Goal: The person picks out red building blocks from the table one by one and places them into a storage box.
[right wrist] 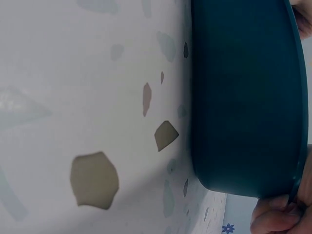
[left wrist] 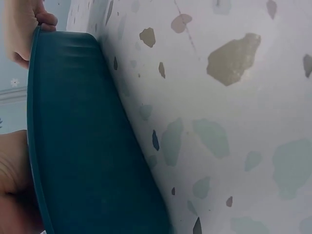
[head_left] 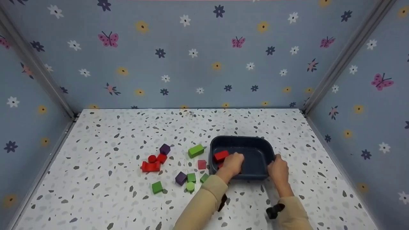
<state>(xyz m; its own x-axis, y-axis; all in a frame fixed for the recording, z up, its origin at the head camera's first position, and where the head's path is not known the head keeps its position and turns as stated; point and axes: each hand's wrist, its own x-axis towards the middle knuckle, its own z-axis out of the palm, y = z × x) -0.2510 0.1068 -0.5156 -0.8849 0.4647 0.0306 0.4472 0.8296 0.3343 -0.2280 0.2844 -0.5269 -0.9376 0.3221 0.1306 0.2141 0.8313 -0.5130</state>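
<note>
- Speckled terrazzo tabletop (head_left: pixel 111 204) lay inside blue walls printed with flowers and butterflies.
- A dark blue tub (head_left: pixel 255 150) sat right of centre on it, near the person's edge.
- The right hand (head_left: pixel 279 168) curled its fingers over the tub's near right corner, gripping the rim; the right wrist view showed fingertips (right wrist: pixel 273 219) hooked there.
- The left hand (head_left: pixel 232 163) reached inside the tub at its left end, beside a red block (head_left: pixel 221 155); whether it pinched a block or lay slack could not be told.
- Loose blocks lay left of the tub: a green block (head_left: pixel 196 150), a purple cube (head_left: pixel 165 149), a red cluster (head_left: pixel 152 164), and more nearer the sleeve.
- Judged from this, steadying the tub while the other hand let go low inside would keep blocks from bouncing out.
- The left palm hid the tub's near-left floor; both wrist views showed mostly the tub's outer wall (left wrist: pixel 87 161).
</note>
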